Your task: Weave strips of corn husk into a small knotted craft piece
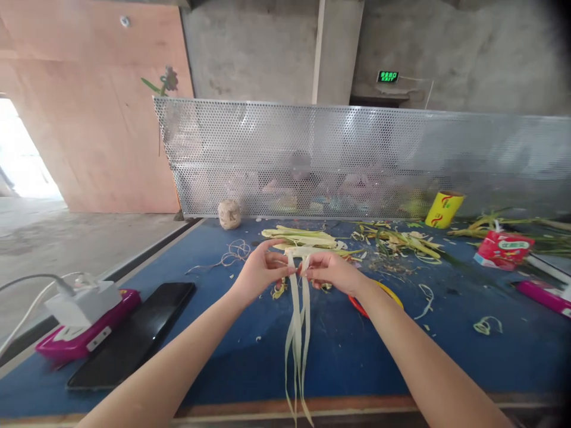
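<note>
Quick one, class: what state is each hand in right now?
Left hand: closed, holding pale strips.
Right hand: closed, also holding pale strips.

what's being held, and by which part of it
Long, pale, flat, ribbon-like strips, pinched near their upper ends by the left hand and right hand.

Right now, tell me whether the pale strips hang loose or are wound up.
Hanging loose: the pale strips run down from the left hand and right hand, their lower ends apart.
</note>
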Motion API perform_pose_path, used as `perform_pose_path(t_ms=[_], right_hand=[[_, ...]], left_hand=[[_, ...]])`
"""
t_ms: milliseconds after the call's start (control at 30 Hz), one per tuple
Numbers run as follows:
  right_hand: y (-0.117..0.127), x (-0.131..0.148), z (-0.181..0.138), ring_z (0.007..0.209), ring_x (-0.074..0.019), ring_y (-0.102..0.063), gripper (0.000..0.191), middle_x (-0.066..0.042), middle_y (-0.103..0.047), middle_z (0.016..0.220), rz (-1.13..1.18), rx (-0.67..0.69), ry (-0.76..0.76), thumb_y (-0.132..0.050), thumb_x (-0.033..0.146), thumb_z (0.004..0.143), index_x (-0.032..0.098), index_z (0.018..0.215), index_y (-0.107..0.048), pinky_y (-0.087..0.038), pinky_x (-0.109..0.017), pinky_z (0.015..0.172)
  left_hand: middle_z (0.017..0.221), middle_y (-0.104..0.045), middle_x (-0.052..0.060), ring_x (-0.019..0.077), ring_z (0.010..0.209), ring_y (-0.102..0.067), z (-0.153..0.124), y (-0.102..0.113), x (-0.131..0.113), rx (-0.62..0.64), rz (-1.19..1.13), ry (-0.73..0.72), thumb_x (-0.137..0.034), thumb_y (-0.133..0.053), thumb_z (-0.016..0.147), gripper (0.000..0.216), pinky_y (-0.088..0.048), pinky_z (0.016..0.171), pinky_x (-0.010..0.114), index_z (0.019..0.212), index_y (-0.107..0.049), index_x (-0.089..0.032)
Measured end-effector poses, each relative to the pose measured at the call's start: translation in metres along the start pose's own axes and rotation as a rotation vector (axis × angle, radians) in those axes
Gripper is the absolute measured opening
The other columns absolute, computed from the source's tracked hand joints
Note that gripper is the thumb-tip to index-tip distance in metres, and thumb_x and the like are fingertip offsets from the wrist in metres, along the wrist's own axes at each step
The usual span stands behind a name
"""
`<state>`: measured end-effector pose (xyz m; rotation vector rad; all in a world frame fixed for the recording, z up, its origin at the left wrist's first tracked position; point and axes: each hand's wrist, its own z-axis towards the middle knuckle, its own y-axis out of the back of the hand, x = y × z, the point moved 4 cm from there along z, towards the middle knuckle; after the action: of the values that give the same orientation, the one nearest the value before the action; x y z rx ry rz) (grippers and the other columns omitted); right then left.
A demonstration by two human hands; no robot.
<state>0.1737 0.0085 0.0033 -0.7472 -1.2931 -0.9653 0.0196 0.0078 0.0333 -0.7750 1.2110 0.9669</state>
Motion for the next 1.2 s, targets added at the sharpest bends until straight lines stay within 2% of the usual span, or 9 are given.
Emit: perform_pose_path(t_ms=[167, 333, 500, 633, 767, 867, 1000, 1100, 1200], right_hand=[[0.001, -0.002, 0.002, 0.043, -0.0062, -0.045, 0.018, 0.005, -0.053, 0.053, -0.019, -0.086, 0.035, -0.068, 0.033, 0.066, 0.016, 0.070, -0.061, -0.036, -0.019, 0.044], [0.002, 0.003, 0.001, 0.045, -0.0062, -0.046, 0.017, 0.003, -0.058, 0.059, -0.074, -0.172, 0.069, -0.069, 0.028, 0.063, 0.016, 0.073, -0.061, -0.037, -0.019, 0.044], [-0.004, 0.006, -0.001, 0.046, -0.0073, -0.047, 0.018, 0.002, -0.058, 0.060, -0.172, -0.171, 0.054, -0.068, 0.028, 0.063, 0.015, 0.075, -0.061, -0.037, -0.020, 0.042], [-0.005, 0.003, -0.001, 0.046, -0.0077, -0.048, 0.016, 0.002, -0.058, 0.060, -0.190, -0.155, 0.036, -0.067, 0.028, 0.064, 0.016, 0.073, -0.060, -0.038, -0.020, 0.043], [-0.002, 0.001, -0.001, 0.046, -0.0071, -0.048, 0.018, 0.002, -0.058, 0.061, -0.183, -0.126, 0.014, -0.069, 0.028, 0.063, 0.016, 0.073, -0.059, -0.039, -0.021, 0.044], [-0.002, -0.001, 0.000, 0.049, -0.0070, -0.049, 0.018, 0.002, -0.058, 0.063, -0.169, -0.086, 0.005, -0.069, 0.027, 0.063, 0.016, 0.073, -0.058, -0.040, -0.020, 0.046], [-0.003, -0.002, 0.000, 0.050, -0.0073, -0.049, 0.016, 0.002, -0.058, 0.063, -0.176, -0.056, -0.022, -0.068, 0.024, 0.063, 0.015, 0.071, -0.058, -0.041, -0.021, 0.047], [-0.002, -0.005, 0.000, 0.048, -0.0070, -0.048, 0.014, 0.003, -0.057, 0.059, -0.190, -0.077, -0.038, -0.068, 0.022, 0.061, 0.016, 0.068, -0.057, -0.039, -0.021, 0.046], [0.000, -0.007, 0.000, 0.046, -0.0070, -0.046, 0.013, 0.003, -0.055, 0.056, -0.208, -0.096, -0.056, -0.068, 0.020, 0.060, 0.016, 0.065, -0.057, -0.038, -0.020, 0.045]], left_hand=[[0.069, -0.062, -0.001, 0.0049, 0.043, -0.050, -0.003, -0.004, 0.011, 0.069, -0.050, 0.079, -0.018, -0.074, 0.059, 0.065, -0.040, 0.041, 0.019, 0.114, -0.040, -0.014], [0.068, -0.063, -0.001, 0.0060, 0.041, -0.049, -0.005, -0.008, 0.019, 0.085, -0.005, 0.146, -0.018, -0.074, 0.059, 0.078, -0.039, 0.041, 0.022, 0.125, -0.032, -0.012], [0.064, -0.062, -0.001, 0.0073, 0.041, -0.049, -0.005, -0.007, 0.021, 0.034, 0.045, 0.163, -0.019, -0.074, 0.058, 0.088, -0.038, 0.042, 0.022, 0.131, -0.025, -0.010], [0.059, -0.059, -0.005, 0.0075, 0.042, -0.049, -0.005, -0.006, 0.021, 0.042, 0.081, 0.136, -0.019, -0.073, 0.059, 0.088, -0.037, 0.043, 0.021, 0.132, -0.024, -0.010], [0.054, -0.056, -0.007, 0.0072, 0.043, -0.050, -0.005, -0.002, 0.018, 0.008, 0.022, 0.127, -0.018, -0.071, 0.062, 0.082, -0.039, 0.044, 0.020, 0.131, -0.026, -0.010], [0.054, -0.058, -0.005, 0.0064, 0.043, -0.051, -0.005, 0.000, 0.015, -0.035, -0.107, 0.162, -0.012, -0.072, 0.061, 0.075, -0.041, 0.045, 0.019, 0.126, -0.034, -0.009], [0.062, -0.062, -0.001, 0.0039, 0.044, -0.051, -0.005, 0.001, 0.007, -0.095, -0.306, 0.196, -0.006, -0.068, 0.064, 0.050, -0.045, 0.046, 0.016, 0.110, -0.050, -0.008], [0.065, -0.062, -0.001, 0.0022, 0.049, -0.053, -0.004, 0.005, 0.001, -0.131, -0.370, 0.160, -0.006, -0.062, 0.071, 0.034, -0.046, 0.049, 0.011, 0.104, -0.055, -0.010], [0.067, -0.061, -0.001, 0.0026, 0.053, -0.055, -0.004, 0.008, -0.006, -0.142, -0.448, 0.089, -0.006, -0.059, 0.073, 0.031, -0.048, 0.051, 0.010, 0.103, -0.057, -0.012]])
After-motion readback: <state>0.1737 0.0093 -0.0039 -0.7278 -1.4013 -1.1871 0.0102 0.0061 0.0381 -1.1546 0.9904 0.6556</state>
